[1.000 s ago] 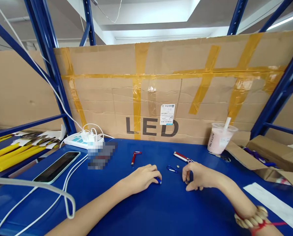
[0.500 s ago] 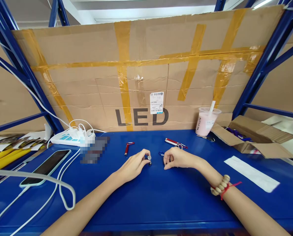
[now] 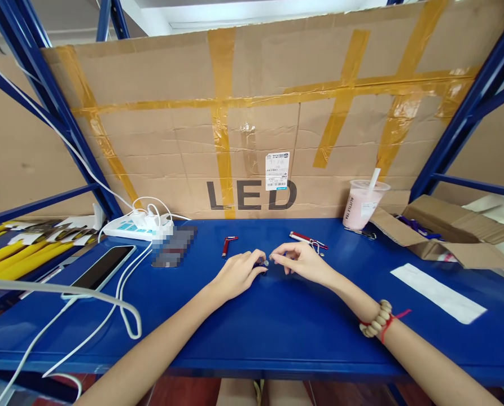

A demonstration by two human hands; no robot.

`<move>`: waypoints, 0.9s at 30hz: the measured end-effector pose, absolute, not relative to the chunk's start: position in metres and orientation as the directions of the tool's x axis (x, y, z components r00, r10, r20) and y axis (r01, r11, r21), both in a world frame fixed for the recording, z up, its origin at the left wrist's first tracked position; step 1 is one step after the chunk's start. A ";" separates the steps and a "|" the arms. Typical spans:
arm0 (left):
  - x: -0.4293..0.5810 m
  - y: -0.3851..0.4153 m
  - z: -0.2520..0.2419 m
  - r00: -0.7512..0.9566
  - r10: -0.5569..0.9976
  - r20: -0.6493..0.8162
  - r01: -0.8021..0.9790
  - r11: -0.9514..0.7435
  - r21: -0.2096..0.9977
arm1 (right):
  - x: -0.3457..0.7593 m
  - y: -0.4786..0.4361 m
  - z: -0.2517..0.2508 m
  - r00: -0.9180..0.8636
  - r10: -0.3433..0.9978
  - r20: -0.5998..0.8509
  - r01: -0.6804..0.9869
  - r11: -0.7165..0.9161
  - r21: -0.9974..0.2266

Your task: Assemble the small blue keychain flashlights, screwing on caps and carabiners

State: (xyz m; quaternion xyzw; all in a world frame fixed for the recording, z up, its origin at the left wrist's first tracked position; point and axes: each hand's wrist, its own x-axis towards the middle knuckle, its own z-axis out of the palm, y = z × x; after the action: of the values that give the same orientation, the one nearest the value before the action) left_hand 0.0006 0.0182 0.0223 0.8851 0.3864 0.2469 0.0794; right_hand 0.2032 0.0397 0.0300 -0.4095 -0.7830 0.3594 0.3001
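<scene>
Near the middle of the blue table, my left hand [image 3: 239, 274] pinches a small round silvery piece [image 3: 266, 263] at its fingertips. My right hand [image 3: 301, 261] is just right of it, thumb and forefinger brought together close to that piece; whatever it holds is too small to name. Behind my left hand lies a small red tool with a silver arm [image 3: 226, 246]. Another red and silver tool [image 3: 309, 239] rests behind my right hand, with a small ring-like piece beside it.
A phone [image 3: 101, 270] with white cables and a power strip [image 3: 139, 225] are at the left. To the right stand a pink drink cup [image 3: 362, 206], an open carton [image 3: 472, 255] and a white strip [image 3: 438, 293]. Taped cardboard [image 3: 171, 152] closes the back.
My right hand has moved left and its fingertips are now close to the small piece in my left hand. The whole view has shifted, showing more of the table's front edge.
</scene>
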 end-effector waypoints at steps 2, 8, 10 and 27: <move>0.001 0.017 0.022 0.580 0.721 0.379 0.648 -0.690 0.323 | 0.203 0.039 0.030 -0.496 0.849 0.182 0.388 0.404 -0.828; 0.003 0.014 0.023 0.583 0.719 0.378 0.654 -0.692 0.307 | 0.198 0.039 0.024 -0.508 0.840 0.193 0.346 0.404 -0.847; 0.004 0.013 0.022 0.568 0.727 0.385 0.658 -0.683 0.318 | 0.197 0.040 0.024 -0.471 0.854 0.219 0.353 0.410 -0.841; 0.000 0.020 0.014 0.419 0.726 0.546 0.654 -0.658 0.373 | 0.269 0.065 0.044 0.018 0.771 0.637 0.811 0.361 -0.460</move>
State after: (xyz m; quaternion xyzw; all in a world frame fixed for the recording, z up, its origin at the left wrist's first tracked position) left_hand 0.0002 0.0202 0.0144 0.8407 0.4102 0.3498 0.0512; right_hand 0.2691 0.0651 0.0443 -0.5646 -0.7004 -0.0231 0.4360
